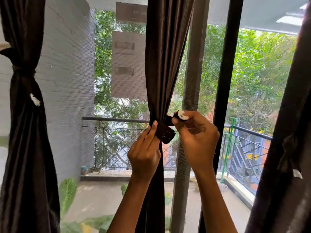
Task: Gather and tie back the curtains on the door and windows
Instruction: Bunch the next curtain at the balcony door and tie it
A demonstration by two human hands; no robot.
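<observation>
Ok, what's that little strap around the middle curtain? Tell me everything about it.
The tie-back strap is a short dark brown fabric band looped round the gathered middle curtain. Its ends are not joined yet. The left hand pinches the flat end, which shows pale stitching; the right hand pinches the other end, showing a round white fuzzy patch.

Bare hands [145, 153] and forearms [134, 207]

Dk brown curtain [166, 64], tieback [165, 134] w/ white patch.
</observation>
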